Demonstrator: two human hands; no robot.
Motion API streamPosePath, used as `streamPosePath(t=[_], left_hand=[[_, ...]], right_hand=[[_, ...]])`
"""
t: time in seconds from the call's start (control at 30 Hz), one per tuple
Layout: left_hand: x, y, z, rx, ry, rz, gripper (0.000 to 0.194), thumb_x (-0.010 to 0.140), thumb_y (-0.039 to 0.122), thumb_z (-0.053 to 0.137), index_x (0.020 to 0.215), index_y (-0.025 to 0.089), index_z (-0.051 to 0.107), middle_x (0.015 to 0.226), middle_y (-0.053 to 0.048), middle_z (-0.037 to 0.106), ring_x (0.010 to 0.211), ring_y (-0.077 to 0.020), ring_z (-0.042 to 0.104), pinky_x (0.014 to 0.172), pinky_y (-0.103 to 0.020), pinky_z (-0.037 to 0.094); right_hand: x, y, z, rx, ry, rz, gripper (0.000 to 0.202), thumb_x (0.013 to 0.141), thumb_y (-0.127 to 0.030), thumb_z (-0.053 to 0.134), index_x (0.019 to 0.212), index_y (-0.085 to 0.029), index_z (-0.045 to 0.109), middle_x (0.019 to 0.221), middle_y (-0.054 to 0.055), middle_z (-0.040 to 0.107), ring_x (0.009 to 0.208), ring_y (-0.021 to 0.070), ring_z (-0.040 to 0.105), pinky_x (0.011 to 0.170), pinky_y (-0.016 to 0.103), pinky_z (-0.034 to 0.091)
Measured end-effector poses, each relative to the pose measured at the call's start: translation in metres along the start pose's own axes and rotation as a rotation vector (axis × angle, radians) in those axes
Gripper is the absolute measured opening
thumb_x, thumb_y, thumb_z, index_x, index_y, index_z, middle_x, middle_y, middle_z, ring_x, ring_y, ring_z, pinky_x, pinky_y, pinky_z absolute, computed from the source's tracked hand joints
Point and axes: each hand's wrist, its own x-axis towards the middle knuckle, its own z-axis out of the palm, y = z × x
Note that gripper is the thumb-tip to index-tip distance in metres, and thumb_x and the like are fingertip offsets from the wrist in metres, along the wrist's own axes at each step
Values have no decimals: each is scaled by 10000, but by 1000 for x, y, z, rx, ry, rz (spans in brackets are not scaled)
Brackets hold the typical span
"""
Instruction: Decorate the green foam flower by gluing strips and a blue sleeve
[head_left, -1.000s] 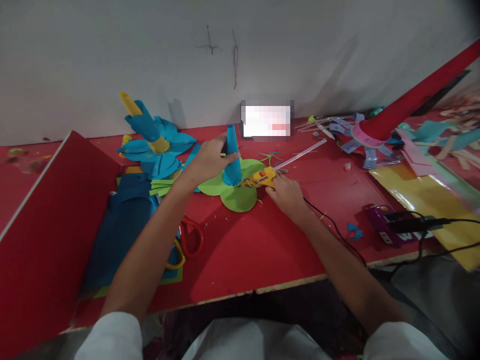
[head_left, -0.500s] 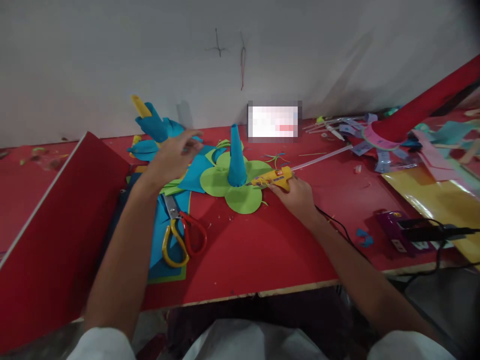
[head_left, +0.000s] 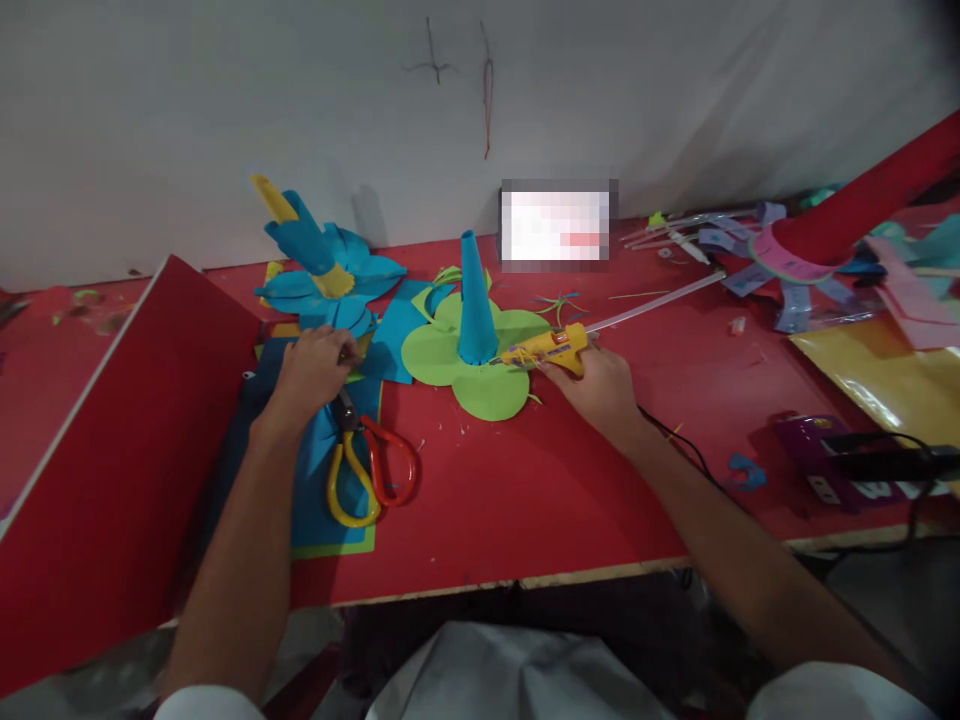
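1. The blue tapering cone of paper-like sheet is standing upright on the green flower-shaped base with rounded petals, on the red tabletop, between the 2 hands and nearer the right.
2. The yellow plastic glue gun is lying low over the base's right-hand petal, its nozzle pointing left, close by the cone's foot; whether they are touching, I cannot tell. A clear glue stick is jutting from its rear.
3. The right hand is gripping the gun's handle, fingers closed around it, the forearm slanting up and inward from the lower right.
4. The left hand is hovering or resting, back upward, well left of the cone, above the blue sheets. Its fingers are curling partway in; whether they are holding anything, I cannot tell. Its forearm is rising steeply from the lower left.
5. The scissors with 1 yellow and 1 red handle are lying just below the left hand, partly on the sheets.
6. The blue petalled flower with a yellow tube is sitting just beyond the left hand.
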Motion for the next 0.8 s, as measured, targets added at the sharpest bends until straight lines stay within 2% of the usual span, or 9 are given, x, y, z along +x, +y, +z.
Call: streamPosePath(t=[0.13,0.3,0.4,0.5,0.63,0.8], left_hand=[[2,-7,1,-71,-39,-6,136,936,314,552,982,223,642,1115,-97,704,1079,-300,618,876,-392,419],[-8,-15,0,-68,-62,65,314,920,370,647,1205,238,646,1256,-126,668,1214,-360,568,935,-433,409],[-11,-20,0,-82,-74,90,280,909,311,665,1179,237,664,1245,-109,679,1202,-357,559,958,-447,396],[-7,-23,0,-82,-83,72,224,907,274,650,1120,206,652,1181,-95,694,1134,-306,584,913,-392,409],[-2,-23,-4,-138,1,4,226,885,280,660,1099,212,637,1131,-67,686,1073,-258,595,848,-337,430],[-3,-10,-13,-216,134,-30,228,918,315,601,1121,229,655,1098,-36,661,1052,-238,594,904,-343,459]], right_hand=[[2,2,2,19,13,2,525,985,-616,513,1093,-144,715,1001,163,753,913,304,703,784,379,488],[4,2,2,21,21,18,495,976,-587,549,1081,-134,717,996,164,751,910,307,708,787,379,491],[5,3,2,11,19,18,485,973,-570,569,1108,-128,716,992,164,754,903,308,710,777,376,491],[5,3,2,5,19,17,492,978,-560,563,1150,-122,711,996,168,753,901,306,707,771,372,490],[5,3,1,8,15,15,506,982,-573,542,1161,-131,712,1005,167,748,911,309,700,782,379,489],[4,1,0,41,19,10,476,973,-555,570,1158,-140,712,1037,163,751,933,304,701,803,375,494]])
